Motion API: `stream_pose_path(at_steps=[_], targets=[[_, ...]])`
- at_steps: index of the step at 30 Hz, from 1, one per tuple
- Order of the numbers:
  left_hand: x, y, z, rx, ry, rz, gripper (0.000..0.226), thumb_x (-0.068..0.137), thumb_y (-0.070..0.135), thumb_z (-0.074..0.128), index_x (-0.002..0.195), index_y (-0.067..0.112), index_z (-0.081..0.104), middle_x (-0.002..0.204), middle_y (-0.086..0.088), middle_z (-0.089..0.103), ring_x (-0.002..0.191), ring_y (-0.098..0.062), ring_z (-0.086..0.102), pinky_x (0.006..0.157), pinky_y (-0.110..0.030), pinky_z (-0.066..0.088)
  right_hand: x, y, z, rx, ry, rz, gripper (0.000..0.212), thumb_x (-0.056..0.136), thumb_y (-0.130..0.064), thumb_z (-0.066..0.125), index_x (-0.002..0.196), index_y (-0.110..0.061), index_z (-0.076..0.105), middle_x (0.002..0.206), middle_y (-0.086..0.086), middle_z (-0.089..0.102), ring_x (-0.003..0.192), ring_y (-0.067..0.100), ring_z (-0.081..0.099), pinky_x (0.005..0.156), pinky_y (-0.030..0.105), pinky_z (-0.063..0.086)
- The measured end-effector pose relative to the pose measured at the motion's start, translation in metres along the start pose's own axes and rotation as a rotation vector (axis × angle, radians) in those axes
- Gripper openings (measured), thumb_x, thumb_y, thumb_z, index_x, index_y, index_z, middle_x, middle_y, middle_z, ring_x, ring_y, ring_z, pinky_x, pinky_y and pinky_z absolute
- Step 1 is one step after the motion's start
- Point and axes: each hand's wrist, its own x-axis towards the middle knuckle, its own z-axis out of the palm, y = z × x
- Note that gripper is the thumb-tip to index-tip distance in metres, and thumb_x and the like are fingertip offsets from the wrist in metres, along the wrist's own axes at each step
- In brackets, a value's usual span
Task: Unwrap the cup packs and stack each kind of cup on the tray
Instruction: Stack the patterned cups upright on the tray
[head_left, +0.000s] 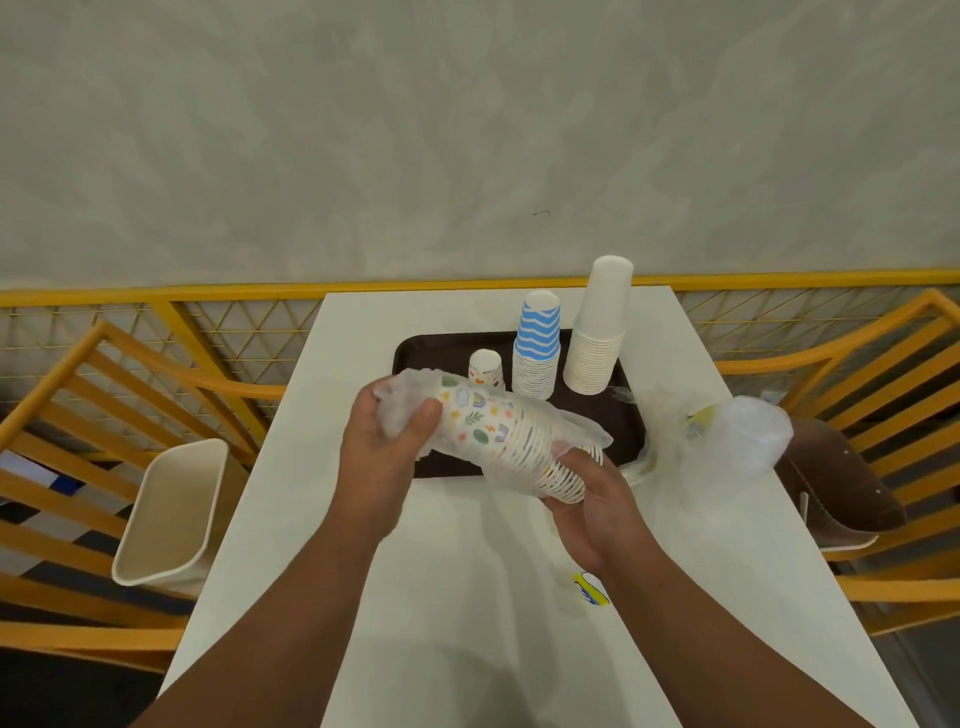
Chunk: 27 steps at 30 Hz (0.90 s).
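Observation:
A pack of patterned paper cups (498, 436) lies on its side in the air above the front of the dark brown tray (415, 349), partly wrapped in clear plastic. My left hand (384, 441) grips the wrapped closed end and pinches the plastic. My right hand (592, 499) holds the rim end of the stack from below. On the tray stand a short stack of patterned cups (485, 366), a blue wave-striped stack (537, 345) and a tall plain white stack (600, 327).
Crumpled clear wrappers (737, 431) lie on the white table (467, 597) right of the tray, and another wrapper with a blue-yellow label (592, 590) lies near my right wrist. A cream bin (171, 514) stands left; a brown container (836, 483) sits right. Yellow chairs flank the table.

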Motion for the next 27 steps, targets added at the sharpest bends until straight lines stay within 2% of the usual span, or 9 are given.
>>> stream_pose_path(at_steps=[3,5,7,11,13,18,23,25,27], targets=[[-0.011,-0.021,0.004,-0.367,-0.132,-0.069,0.073,0.061,0.033,0.090,0.123,0.024,0.053,0.127,-0.011,0.062,0.113,-0.032,0.063,0.079,-0.049,0.057,0.000,0.001,0.008,0.027,0.000,0.005,0.065,0.067,-0.016,0.075,0.129,-0.012,0.055,0.122,0.014,0.067,0.113,0.030,0.065,0.090,0.041,0.055],[-0.022,-0.032,0.015,-0.413,-0.182,-0.146,0.086,0.050,0.040,0.095,0.124,0.020,0.055,0.123,-0.009,0.066,0.114,-0.032,0.062,0.082,-0.049,0.057,0.000,0.002,0.015,0.063,-0.006,0.004,0.068,0.067,-0.016,0.076,0.131,-0.009,0.053,0.124,0.017,0.065,0.116,0.034,0.062,0.090,0.041,0.054],[-0.034,-0.038,0.028,-0.365,-0.212,-0.205,0.094,0.044,0.041,0.096,0.125,0.021,0.054,0.118,-0.004,0.069,0.111,-0.029,0.063,0.086,-0.050,0.054,-0.003,0.004,0.023,0.043,-0.039,0.021,0.058,0.075,-0.010,0.072,0.130,-0.006,0.054,0.123,0.019,0.065,0.115,0.036,0.062,0.090,0.042,0.054],[-0.040,-0.043,0.042,-0.438,-0.213,-0.213,0.079,0.066,0.012,0.082,0.136,0.024,0.047,0.124,-0.011,0.064,0.115,-0.030,0.063,0.084,-0.048,0.054,-0.011,0.012,0.038,-0.051,-0.118,0.055,0.050,0.085,-0.014,0.067,0.133,-0.010,0.052,0.125,0.017,0.065,0.116,0.033,0.063,0.102,0.050,0.048],[-0.037,-0.042,0.041,-0.464,-0.171,-0.205,0.077,0.065,0.013,0.082,0.133,0.028,0.049,0.125,-0.011,0.063,0.115,-0.030,0.062,0.085,-0.051,0.054,-0.012,0.008,0.044,-0.121,-0.091,0.058,0.044,0.088,-0.018,0.066,0.130,-0.012,0.055,0.122,0.014,0.067,0.113,0.030,0.065,0.099,0.048,0.050],[-0.028,-0.038,0.035,-0.475,-0.128,-0.140,0.086,0.063,0.016,0.083,0.140,0.018,0.045,0.132,-0.020,0.057,0.120,-0.038,0.057,0.083,-0.048,0.054,-0.014,-0.001,0.053,-0.341,0.055,-0.047,0.011,0.082,-0.020,0.074,0.092,-0.017,0.073,0.093,0.004,0.076,0.090,0.018,0.073,0.081,0.032,0.058],[-0.012,-0.028,0.027,-0.519,-0.060,-0.101,0.076,0.067,0.005,0.078,0.136,0.014,0.048,0.130,-0.021,0.059,0.120,-0.040,0.058,0.092,-0.058,0.051,-0.016,0.004,0.045,-0.273,0.213,-0.190,0.007,0.085,-0.008,0.070,0.084,-0.005,0.064,0.072,0.011,0.059,0.069,0.018,0.061,0.082,0.044,0.054],[-0.008,-0.025,0.026,-0.522,-0.062,-0.102,0.065,0.068,0.001,0.074,0.128,0.017,0.054,0.127,-0.018,0.062,0.118,-0.037,0.060,0.088,-0.057,0.052,-0.008,0.000,0.038,-0.165,0.199,-0.197,0.019,0.079,-0.017,0.069,0.096,-0.015,0.061,0.083,0.006,0.059,0.074,0.012,0.060,0.082,0.044,0.053],[-0.007,-0.023,0.027,-0.526,-0.090,-0.119,0.057,0.069,-0.001,0.071,0.121,0.019,0.058,0.123,-0.018,0.064,0.115,-0.036,0.061,0.081,-0.052,0.055,0.003,-0.007,0.034,-0.170,0.083,-0.143,0.041,0.078,-0.027,0.070,0.118,-0.026,0.057,0.112,-0.002,0.065,0.101,0.012,0.063,0.092,0.039,0.049]])
